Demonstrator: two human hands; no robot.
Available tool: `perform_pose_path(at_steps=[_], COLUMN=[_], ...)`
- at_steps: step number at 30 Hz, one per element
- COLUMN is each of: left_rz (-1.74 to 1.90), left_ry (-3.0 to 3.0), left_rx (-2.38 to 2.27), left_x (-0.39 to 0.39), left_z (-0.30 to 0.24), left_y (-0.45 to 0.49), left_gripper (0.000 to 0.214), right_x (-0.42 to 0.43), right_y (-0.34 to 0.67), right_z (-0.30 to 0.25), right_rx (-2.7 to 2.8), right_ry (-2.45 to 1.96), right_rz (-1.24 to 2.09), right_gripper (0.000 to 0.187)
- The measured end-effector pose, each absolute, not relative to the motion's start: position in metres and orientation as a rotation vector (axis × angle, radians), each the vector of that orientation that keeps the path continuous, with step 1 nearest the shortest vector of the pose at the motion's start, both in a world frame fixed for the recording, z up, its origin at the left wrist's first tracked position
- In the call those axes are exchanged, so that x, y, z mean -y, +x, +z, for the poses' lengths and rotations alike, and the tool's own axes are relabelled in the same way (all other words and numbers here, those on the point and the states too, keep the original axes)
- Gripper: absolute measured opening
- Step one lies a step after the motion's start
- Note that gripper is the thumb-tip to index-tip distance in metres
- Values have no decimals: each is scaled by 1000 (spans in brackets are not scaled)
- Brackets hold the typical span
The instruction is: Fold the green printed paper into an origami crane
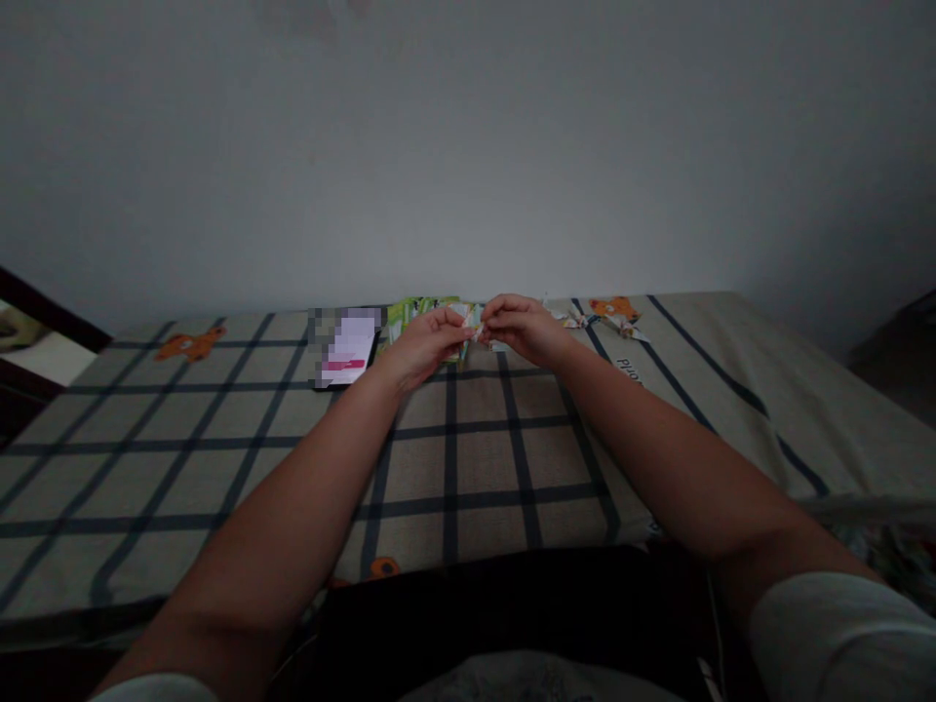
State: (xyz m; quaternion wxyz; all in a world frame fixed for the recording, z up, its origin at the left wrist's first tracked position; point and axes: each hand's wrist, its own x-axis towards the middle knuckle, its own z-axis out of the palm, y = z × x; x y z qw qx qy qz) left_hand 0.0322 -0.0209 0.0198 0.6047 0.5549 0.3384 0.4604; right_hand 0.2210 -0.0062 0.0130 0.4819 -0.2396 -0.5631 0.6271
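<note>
Two hands meet on one small piece of patterned paper [475,330], held just above the checked bedsheet [483,458] near the wall: the left hand [428,341] and right hand [521,327] each pinch an end with fingers closed on it. Folding this small seems to call for short, firm creases with thumbs close together. Behind lie a green paper pack [413,314], a phone [349,349], and folded paper cranes [600,320].
</note>
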Motion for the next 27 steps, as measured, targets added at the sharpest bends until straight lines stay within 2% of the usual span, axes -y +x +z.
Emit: perform_pose_path(at_steps=[9, 27], left_rz=[1245, 1214], left_ry=[1469, 1505], left_rx=[-883, -894], left_x=[12, 15], left_z=[8, 13], left_y=[29, 30], left_gripper=[34, 30], right_x=[3, 4], right_y=[217, 218], right_z=[14, 16], right_rx=[1333, 1405], right_ry=[-790, -802], right_rz=[1436, 1405], right_gripper=[36, 32])
